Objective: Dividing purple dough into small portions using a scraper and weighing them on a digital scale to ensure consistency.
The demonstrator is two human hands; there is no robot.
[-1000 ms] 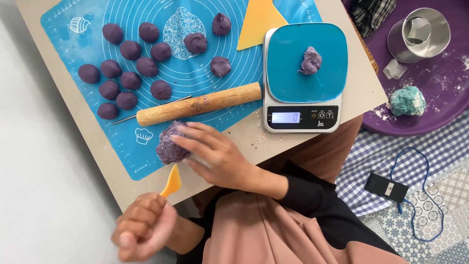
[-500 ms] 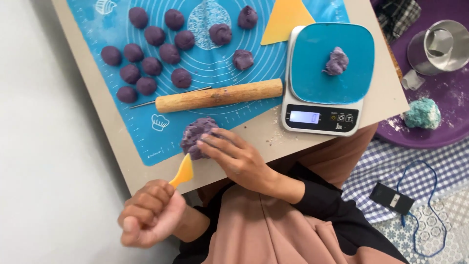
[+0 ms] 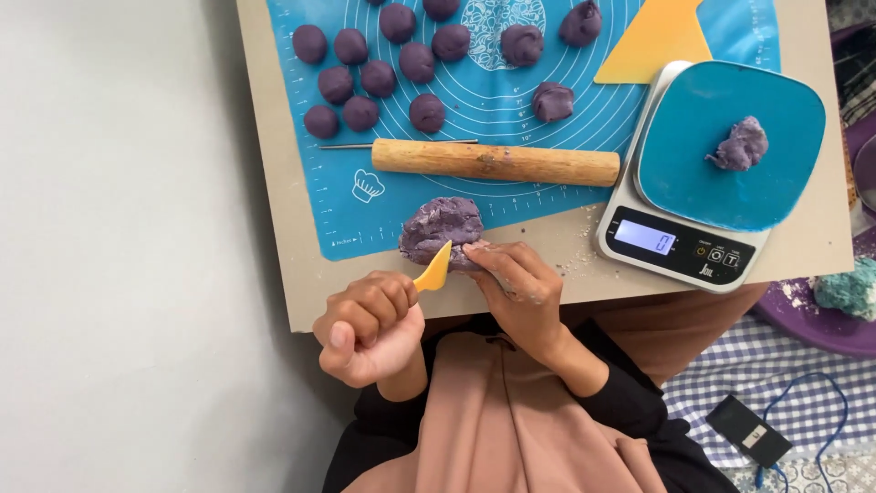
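1. Your left hand [image 3: 370, 324] is curled into a fist around a small yellow scraper [image 3: 434, 269], thumb toward the camera; the blade sticks out and its tip touches the near edge of the purple dough lump [image 3: 443, 230].
2. Your right hand [image 3: 513, 290] lies just beside it, fingers bent, with the fingertips pressing down on the lump's near right edge.
3. The lump sits at the near edge of the blue mat [image 3: 497, 119], partly over the bare board of the bench [image 3: 274, 183], in front of the wooden rolling pin [image 3: 495, 162].
4. Beyond the pin lie many small purple dough balls [image 3: 379, 78]; the top row is cut off by the frame.
5. To the right stands a kitchen scale [image 3: 712, 183] with a small dough piece [image 3: 741, 146] on its blue plate. A larger yellow scraper [image 3: 657, 41] is cut off at the top.
6. You cannot tell how deep the small blade goes into the lump, and the scraper's handle is hidden in your fist.
7. Compared with a moment ago, your left hand has come up from below the bench edge and brought the blade to the dough; your right hand has stayed on the lump.
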